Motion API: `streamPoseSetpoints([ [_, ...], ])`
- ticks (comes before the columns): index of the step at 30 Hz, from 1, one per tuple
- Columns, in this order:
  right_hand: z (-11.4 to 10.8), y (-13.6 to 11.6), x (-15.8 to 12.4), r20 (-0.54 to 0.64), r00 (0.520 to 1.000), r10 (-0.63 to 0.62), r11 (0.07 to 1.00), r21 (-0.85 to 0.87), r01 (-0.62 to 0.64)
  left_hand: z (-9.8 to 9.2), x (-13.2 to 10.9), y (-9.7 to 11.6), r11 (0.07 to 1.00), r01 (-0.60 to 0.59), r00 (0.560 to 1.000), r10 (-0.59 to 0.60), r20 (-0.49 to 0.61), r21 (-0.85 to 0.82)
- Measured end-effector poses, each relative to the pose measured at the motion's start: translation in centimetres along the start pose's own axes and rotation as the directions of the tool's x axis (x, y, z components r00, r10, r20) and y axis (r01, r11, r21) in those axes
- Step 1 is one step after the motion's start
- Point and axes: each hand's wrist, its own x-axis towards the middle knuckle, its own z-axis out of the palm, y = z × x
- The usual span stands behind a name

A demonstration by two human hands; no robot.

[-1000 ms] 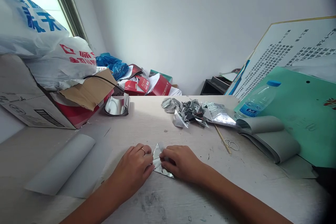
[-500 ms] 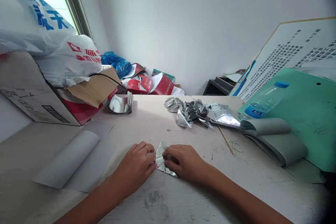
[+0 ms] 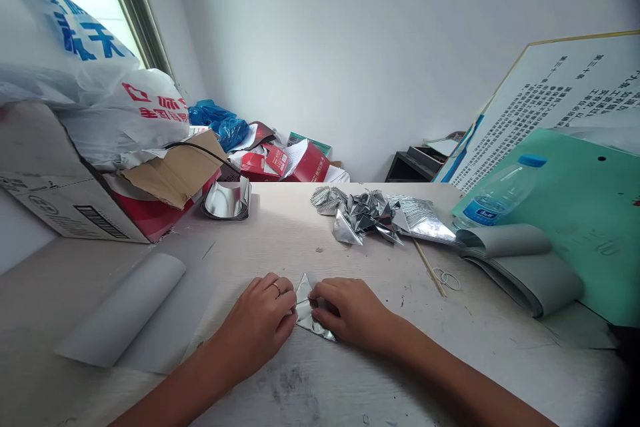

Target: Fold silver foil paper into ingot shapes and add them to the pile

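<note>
A small folded piece of silver foil paper (image 3: 304, 313) lies on the table between my hands, one pointed corner facing away from me. My left hand (image 3: 263, 315) is closed, its fingers curled at the foil's left edge, with thumb and fingertips against it. From the other side, my right hand (image 3: 351, 310) grips the foil, thumb and forefinger bent over its right part. My palms and fingers hide the piece's outer edges. Beyond the hands sits a heap of folded silver foil pieces (image 3: 367, 213), beside a flat foil stack (image 3: 423, 217).
A thin wooden stick (image 3: 429, 267) and white rubber bands (image 3: 447, 279) lie right of the heap. Further right are curled grey sheets (image 3: 537, 273), a plastic bottle (image 3: 503, 193) and a green board (image 3: 595, 227). Leftward are a rolled grey sheet (image 3: 125, 307), a carton (image 3: 65, 180) and a silver roll (image 3: 225, 202).
The view has shifted slightly. Both hands keep nearly the same place at the foil paper, with only a slight change in the fingers.
</note>
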Motion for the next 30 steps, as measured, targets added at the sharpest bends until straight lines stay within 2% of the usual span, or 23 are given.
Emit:
streamPoseSetpoints([
  [9, 0.14, 0.11, -0.18, -0.02, 0.999, -0.032, 0.999, -0.01, 0.032, -0.16, 0.08, 0.15, 1.0, 0.029, 0.998, -0.029, 0.06, 0.004],
  [30, -0.59, 0.39, -0.68, 0.06, 0.994, -0.094, 0.995, -0.019, 0.095, -0.49, 0.02, 0.33, 0.996, 0.082, 0.993, -0.079, 0.084, -0.038],
])
